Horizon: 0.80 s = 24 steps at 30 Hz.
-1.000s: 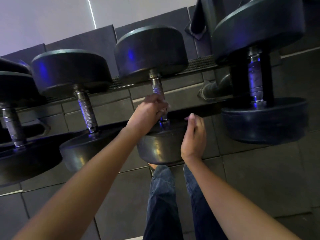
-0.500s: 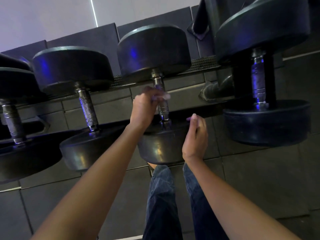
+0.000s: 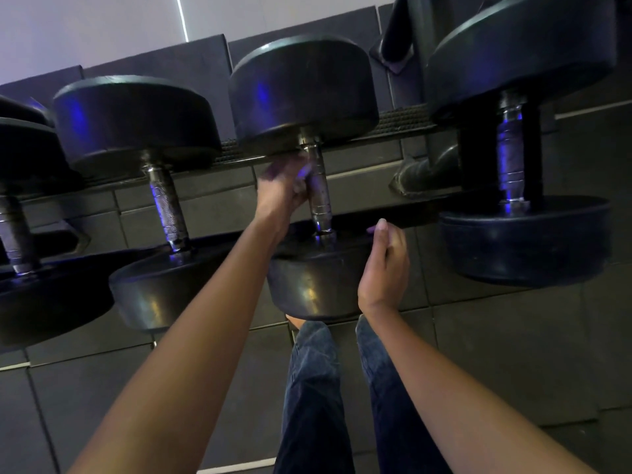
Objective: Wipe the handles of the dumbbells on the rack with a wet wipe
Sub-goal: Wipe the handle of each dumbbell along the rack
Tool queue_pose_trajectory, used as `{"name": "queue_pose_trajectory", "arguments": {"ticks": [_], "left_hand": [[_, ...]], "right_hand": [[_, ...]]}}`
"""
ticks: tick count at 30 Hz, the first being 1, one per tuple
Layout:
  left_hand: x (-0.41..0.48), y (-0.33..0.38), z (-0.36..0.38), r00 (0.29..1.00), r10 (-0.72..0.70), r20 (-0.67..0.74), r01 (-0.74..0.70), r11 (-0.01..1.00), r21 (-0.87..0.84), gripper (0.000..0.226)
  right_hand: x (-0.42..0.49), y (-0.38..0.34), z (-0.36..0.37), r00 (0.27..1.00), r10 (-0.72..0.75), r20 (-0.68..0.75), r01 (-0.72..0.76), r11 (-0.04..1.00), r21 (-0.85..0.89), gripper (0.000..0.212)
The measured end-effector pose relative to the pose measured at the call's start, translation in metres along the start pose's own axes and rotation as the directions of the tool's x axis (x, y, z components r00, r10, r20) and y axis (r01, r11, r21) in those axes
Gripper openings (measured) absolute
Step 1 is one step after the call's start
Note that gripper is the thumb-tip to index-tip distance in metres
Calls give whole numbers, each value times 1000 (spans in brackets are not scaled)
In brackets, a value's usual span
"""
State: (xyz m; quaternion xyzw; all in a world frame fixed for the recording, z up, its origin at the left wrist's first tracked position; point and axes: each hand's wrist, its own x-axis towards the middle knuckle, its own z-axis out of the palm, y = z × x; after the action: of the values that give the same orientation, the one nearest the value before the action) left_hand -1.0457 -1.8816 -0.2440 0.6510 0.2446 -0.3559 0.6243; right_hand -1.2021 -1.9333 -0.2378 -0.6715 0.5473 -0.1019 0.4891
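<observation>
Wipe, probably, bunched in left grip clenched round top of middle dumbbell handle on rack; blurred. Right grip slack, empty. Risk from hurried stroke: lower knurling skipped, wipe dropped.

Person, viewed from the head downward.
- left forearm, right forearm: both bare along their whole visible length.
- left hand: motion-blurred, no detail legible.
- right hand: thumbnail pale and rounded, reaching the tip of the thumb.
- jeans: dark blue denim, one pair, faded to lighter mottled patches near the knees and creased there.
</observation>
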Motion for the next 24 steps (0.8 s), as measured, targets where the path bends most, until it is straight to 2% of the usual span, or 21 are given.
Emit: {"name": "queue_pose_trajectory", "arguments": {"ticks": [3,4,8,10,13,15,19,20,21,24], "left_hand": [[-11,-17,-11,998,11,65,-26,974,226,20],[-10,-18,-14,998,10,67,-26,968,249,18],[10,-1,-5,999,52,4,-52,997,64,25],[12,-5,2,1000,4,7,-5,997,75,29],[-2,-22,-6,982,-168,87,142,959,247,33],[-3,-21,-11,962,-236,137,198,949,245,35],[8,0,8,990,-117,85,119,993,-24,35],[7,0,12,994,-84,68,87,996,-37,34],[3,-4,11,996,-56,64,55,998,5,33],[-16,-21,-11,989,17,144,-56,961,272,23]], "right_hand": [[0,2,-1,1000,-16,6,16,1000,11,60],[0,2,-1,1000,-17,9,17,1000,12,60],[0,2,0,1000,-6,9,6,1000,9,61],[0,2,0,1000,-5,8,5,1000,9,61],[0,2,-1,1000,-2,5,2,1000,9,62],[0,1,-1,1000,1,3,-1,1000,7,62],[0,2,-1,1000,-1,5,1,1000,7,63],[0,2,-1,1000,-4,4,4,1000,1,63],[0,2,-1,1000,-7,3,7,1000,-6,63],[0,2,-1,1000,-12,-1,12,1000,-8,63]]}}
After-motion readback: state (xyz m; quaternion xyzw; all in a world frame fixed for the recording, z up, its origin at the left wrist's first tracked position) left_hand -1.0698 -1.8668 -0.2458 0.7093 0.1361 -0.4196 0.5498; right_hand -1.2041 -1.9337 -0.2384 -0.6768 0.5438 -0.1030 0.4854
